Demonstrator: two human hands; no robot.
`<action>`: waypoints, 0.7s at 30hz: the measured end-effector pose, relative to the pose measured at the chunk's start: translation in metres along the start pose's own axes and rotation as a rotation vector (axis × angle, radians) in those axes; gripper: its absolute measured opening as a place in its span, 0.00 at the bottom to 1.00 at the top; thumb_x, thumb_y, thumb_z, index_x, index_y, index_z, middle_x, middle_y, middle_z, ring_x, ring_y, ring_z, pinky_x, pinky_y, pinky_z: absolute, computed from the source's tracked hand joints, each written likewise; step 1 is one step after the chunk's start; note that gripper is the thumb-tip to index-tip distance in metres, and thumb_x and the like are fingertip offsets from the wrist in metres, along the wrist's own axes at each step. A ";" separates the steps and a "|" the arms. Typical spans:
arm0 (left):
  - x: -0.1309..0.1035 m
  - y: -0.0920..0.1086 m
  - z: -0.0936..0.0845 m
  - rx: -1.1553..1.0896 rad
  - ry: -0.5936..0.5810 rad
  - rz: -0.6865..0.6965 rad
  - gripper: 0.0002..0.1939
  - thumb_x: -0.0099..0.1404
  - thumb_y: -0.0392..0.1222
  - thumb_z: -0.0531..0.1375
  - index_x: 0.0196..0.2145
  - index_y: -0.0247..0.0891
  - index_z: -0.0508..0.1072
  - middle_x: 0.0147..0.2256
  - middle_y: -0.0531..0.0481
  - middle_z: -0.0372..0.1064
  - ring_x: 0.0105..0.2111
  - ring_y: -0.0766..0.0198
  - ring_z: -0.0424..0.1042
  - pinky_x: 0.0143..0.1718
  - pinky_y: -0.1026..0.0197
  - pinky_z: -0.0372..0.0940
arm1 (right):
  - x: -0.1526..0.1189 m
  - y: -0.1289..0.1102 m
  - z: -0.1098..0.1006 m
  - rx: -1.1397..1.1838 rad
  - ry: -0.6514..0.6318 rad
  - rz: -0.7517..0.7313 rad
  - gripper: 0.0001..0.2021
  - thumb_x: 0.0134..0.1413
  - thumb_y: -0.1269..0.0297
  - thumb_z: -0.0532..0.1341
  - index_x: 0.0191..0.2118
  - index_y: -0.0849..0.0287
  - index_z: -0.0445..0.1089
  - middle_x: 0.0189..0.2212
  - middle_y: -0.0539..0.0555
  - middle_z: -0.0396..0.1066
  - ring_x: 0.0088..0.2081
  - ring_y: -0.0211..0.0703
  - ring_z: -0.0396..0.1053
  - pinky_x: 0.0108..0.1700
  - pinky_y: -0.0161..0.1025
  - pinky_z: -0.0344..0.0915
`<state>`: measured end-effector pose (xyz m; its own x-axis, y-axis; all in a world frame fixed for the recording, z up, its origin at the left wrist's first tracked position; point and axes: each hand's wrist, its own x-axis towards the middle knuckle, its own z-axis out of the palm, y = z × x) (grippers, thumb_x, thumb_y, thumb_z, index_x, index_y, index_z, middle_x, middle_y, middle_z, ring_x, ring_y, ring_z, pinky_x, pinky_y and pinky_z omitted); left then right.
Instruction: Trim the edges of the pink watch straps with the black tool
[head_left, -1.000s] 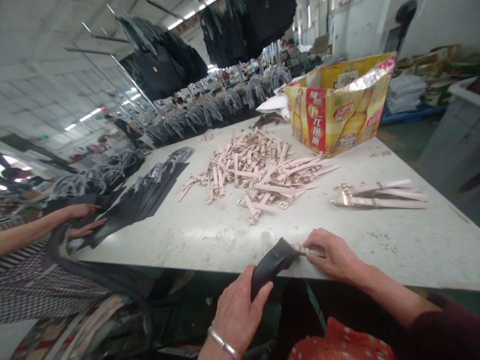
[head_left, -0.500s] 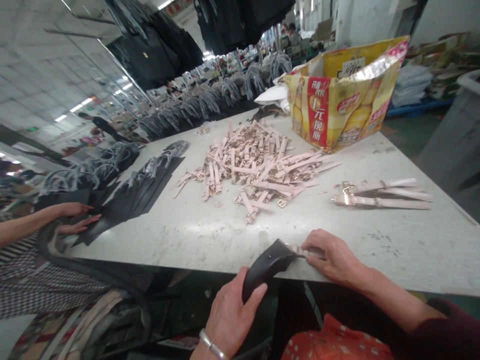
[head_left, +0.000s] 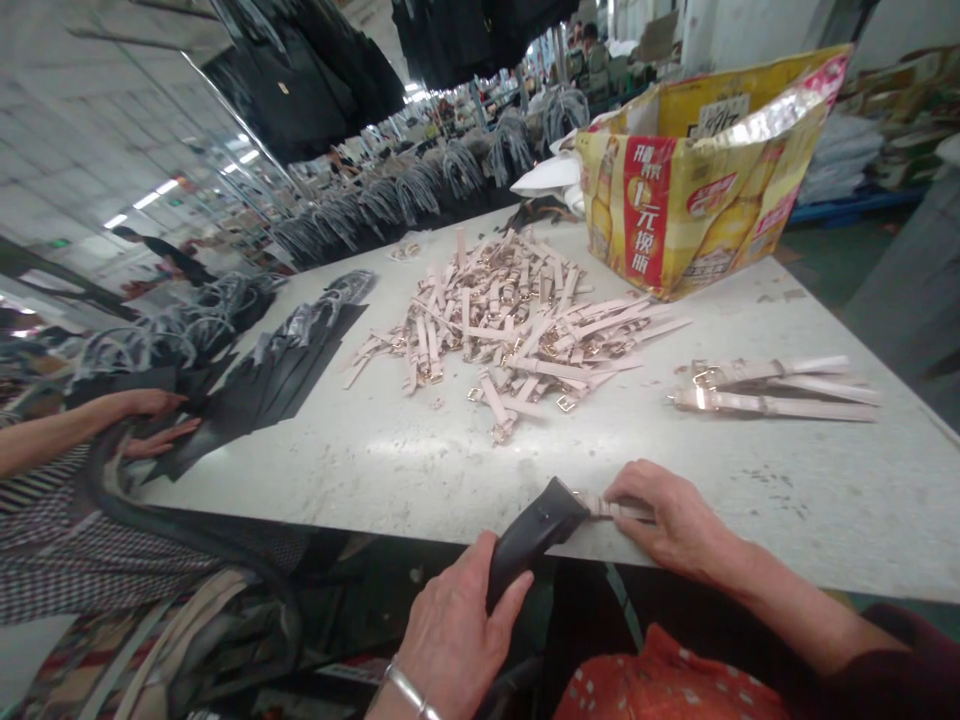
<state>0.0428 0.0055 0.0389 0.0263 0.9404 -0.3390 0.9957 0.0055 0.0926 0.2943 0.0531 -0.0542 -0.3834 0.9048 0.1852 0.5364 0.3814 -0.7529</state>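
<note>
My left hand point(head_left: 469, 615) is wrapped round a black handheld tool point(head_left: 536, 535) at the table's front edge. Pinched in my right hand point(head_left: 667, 515) is a pale pink strap point(head_left: 604, 507), whose buckle end meets the tool's wide tip. Behind them lies a loose pile of pink buckled straps point(head_left: 510, 310). A few more straps point(head_left: 780, 390) rest together on the right. My right fingers partly cover the held strap.
A yellow box point(head_left: 697, 190) stands at the table's point(head_left: 420, 470) back right. Black pieces with wrapped handles point(head_left: 300, 350) lie left, beside another person's hands point(head_left: 161, 425). Black bags point(head_left: 307, 100) hang behind.
The view has shifted slightly. My left hand and the tool have barely moved; my right hand still holds the strap against the tool's tip.
</note>
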 end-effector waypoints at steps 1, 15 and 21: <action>0.001 0.003 0.000 0.023 0.010 0.001 0.20 0.64 0.55 0.47 0.46 0.41 0.64 0.35 0.46 0.74 0.37 0.55 0.74 0.37 0.60 0.62 | 0.000 0.000 0.000 -0.005 0.000 -0.003 0.09 0.45 0.74 0.58 0.35 0.57 0.69 0.32 0.52 0.67 0.36 0.43 0.63 0.40 0.39 0.59; 0.014 0.005 -0.006 0.028 0.048 -0.016 0.16 0.65 0.53 0.47 0.41 0.40 0.64 0.32 0.47 0.73 0.33 0.57 0.74 0.32 0.62 0.60 | -0.001 0.003 0.001 -0.053 -0.002 0.005 0.08 0.46 0.71 0.57 0.35 0.57 0.68 0.32 0.51 0.67 0.36 0.42 0.63 0.39 0.39 0.60; 0.000 0.006 0.001 0.015 0.012 0.000 0.18 0.65 0.54 0.47 0.45 0.41 0.63 0.34 0.46 0.73 0.35 0.56 0.74 0.35 0.60 0.62 | -0.001 0.001 0.001 -0.061 -0.009 0.012 0.09 0.45 0.72 0.58 0.36 0.57 0.67 0.32 0.52 0.66 0.37 0.43 0.63 0.40 0.40 0.60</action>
<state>0.0488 0.0049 0.0391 0.0256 0.9445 -0.3275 0.9969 0.0004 0.0789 0.2944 0.0520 -0.0561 -0.3836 0.9077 0.1703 0.5856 0.3817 -0.7151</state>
